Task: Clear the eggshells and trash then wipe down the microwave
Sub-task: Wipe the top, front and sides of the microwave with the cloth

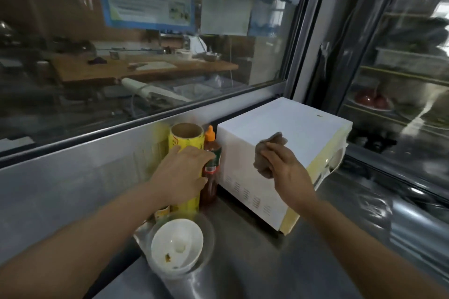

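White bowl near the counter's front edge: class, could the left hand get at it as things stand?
Probably yes. The left hand rests on the sauce bottle just behind the white bowl, and nothing lies between them.

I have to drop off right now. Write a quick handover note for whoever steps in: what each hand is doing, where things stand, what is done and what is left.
Left hand: on the sauce bottle beside the yellow roll, fingers across both; whether it grips is unclear.
Right hand: holds a brown cloth against the microwave at its top left edge.
Done: no eggshells or trash in sight on the steel counter.
Left: most of the microwave wipe-down, including the vented side and the front. The white bowl in front of the roll holds some residue.
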`<state>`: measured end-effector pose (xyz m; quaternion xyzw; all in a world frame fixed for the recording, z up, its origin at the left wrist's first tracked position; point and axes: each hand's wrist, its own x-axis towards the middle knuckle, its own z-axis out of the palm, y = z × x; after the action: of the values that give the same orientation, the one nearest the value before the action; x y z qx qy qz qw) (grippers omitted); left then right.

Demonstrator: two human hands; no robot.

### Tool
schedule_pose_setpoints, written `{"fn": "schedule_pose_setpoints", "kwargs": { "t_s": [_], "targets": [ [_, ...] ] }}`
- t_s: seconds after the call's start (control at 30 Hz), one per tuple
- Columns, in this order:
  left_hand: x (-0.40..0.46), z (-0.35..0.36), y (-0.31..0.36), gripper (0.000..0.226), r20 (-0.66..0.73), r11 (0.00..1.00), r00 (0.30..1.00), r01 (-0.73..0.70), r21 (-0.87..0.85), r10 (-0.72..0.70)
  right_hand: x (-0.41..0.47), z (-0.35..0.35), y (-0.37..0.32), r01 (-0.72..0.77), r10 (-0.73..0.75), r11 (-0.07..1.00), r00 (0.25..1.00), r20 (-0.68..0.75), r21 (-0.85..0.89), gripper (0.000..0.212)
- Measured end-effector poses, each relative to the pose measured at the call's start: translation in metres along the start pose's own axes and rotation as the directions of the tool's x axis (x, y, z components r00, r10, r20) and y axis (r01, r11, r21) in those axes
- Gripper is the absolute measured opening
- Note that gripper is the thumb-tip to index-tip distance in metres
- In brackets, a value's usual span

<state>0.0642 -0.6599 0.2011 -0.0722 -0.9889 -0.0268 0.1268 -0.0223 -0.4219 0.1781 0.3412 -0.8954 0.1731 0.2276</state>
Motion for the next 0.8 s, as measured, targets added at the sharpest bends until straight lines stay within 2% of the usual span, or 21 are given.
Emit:
{"fn": "schedule_pose_setpoints", "kwargs": {
  "t_s": [0.17,0.23,0.33,0.4,0.47,0.57,0.67,0.8],
  "targets": [
    [0.058,0.002,-0.003,0.05,0.007,0.995,0.997,-0.079,0.065,0.078,0.008,0.034,0.038,0.144,-0.11,0.909,0.988,0.108,-0.39,0.063],
    [0.082,0.004,-0.004,0.047,0.021,0.988,0.993,-0.116,0.098,0.114,0.002,0.05,0.047,0.169,-0.111,0.884,0.982,0.155,-0.437,0.07],
    [0.121,0.004,-0.01,0.045,0.044,0.97,0.983,-0.181,0.165,0.176,0.002,0.065,0.049,0.187,-0.13,0.841,0.981,0.146,-0.507,0.072],
    [0.145,0.005,-0.015,0.055,0.16,0.951,0.968,-0.223,0.213,0.191,0.003,0.068,0.05,0.182,-0.131,0.825,0.983,0.132,-0.536,0.074],
    [0.166,0.005,-0.02,0.074,0.326,0.924,0.925,-0.284,0.256,0.194,-0.001,0.068,0.055,0.192,-0.158,0.809,0.981,0.108,-0.555,0.074],
    [0.188,0.011,-0.027,0.095,0.494,0.885,0.85,-0.362,0.292,0.184,-0.011,0.069,0.064,0.224,-0.219,0.768,0.972,0.083,-0.6,0.053],
    [0.201,0.022,-0.036,0.099,0.567,0.894,0.799,-0.386,0.228,0.201,-0.011,0.077,0.064,0.198,-0.201,0.743,0.977,0.069,-0.639,0.05],
    [0.21,0.033,-0.05,0.104,0.58,0.926,0.777,-0.363,0.099,0.243,0.011,0.099,0.048,0.189,-0.171,0.687,0.98,0.098,-0.702,0.055]
  ]
}}
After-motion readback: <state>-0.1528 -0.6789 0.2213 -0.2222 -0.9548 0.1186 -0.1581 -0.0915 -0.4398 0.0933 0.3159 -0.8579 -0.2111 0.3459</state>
